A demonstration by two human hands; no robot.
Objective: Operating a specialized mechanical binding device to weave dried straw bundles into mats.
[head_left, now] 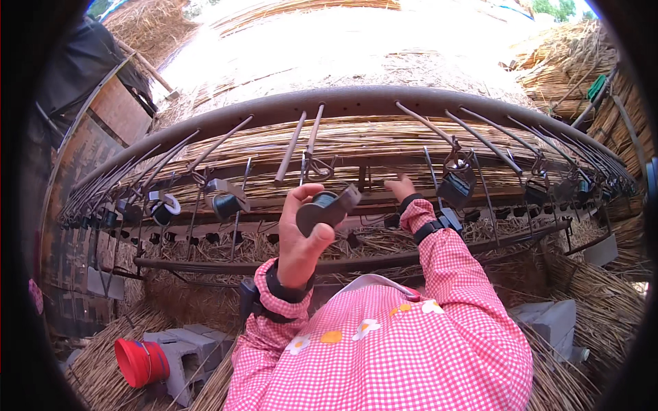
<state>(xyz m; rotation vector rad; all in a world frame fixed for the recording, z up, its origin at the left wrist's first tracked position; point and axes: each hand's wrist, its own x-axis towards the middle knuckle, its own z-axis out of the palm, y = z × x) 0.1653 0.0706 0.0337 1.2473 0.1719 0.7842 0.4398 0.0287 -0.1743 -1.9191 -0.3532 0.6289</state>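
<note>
Beam spans twelve o'clock, open room between hands. Left hand curls round a spool, metal end and long axis toward two; right hand: grip unclear.

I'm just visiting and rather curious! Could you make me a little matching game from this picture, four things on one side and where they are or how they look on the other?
Things:
1. Spool
2. Bucket
3. Right hand
4. Sleeves

Places and colours:
A. pink and white checks
B. stretched out in front of the reeds
C. held in the left hand
D. red, at the lower left

Right pairs: 1-C, 2-D, 3-B, 4-A
</note>
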